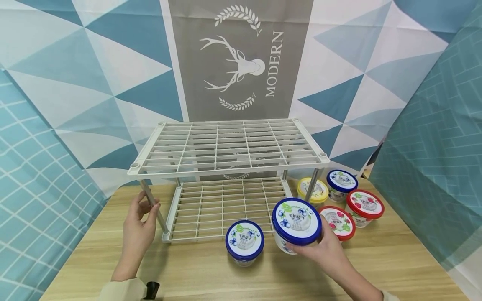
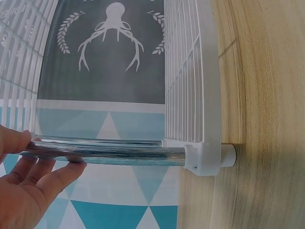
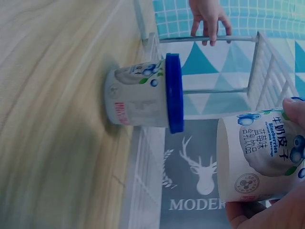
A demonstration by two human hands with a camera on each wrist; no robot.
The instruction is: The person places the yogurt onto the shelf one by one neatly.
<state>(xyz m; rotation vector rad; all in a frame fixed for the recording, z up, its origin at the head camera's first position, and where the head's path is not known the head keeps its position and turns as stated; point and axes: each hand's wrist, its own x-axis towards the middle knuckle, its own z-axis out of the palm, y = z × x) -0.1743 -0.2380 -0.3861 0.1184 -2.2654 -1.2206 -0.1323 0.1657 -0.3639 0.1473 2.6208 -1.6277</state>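
My right hand [image 1: 325, 251] grips a blue-lidded blueberry milk tub [image 1: 296, 221] by its side, raised in front of the rack's right front corner. In the right wrist view this tub [image 3: 259, 155] shows its white base and blueberry print. Just left of it, a second blue-lidded tub [image 1: 244, 242] stands upright on the table before the rack. My left hand [image 1: 140, 223] holds the left front metal post [image 1: 154, 207] of the white two-tier rack [image 1: 226, 169], thumb on one side and fingertips on the other in the left wrist view [image 2: 35, 186].
Right of the rack stand a yellow-lidded tub [image 1: 313, 190], another blue-lidded tub [image 1: 341, 184] and two red-lidded tubs [image 1: 365, 205]. The rack's lower shelf [image 1: 226, 209] sits low over the wooden table [image 1: 196, 276]. A patterned cloth [image 1: 241, 54] hangs behind.
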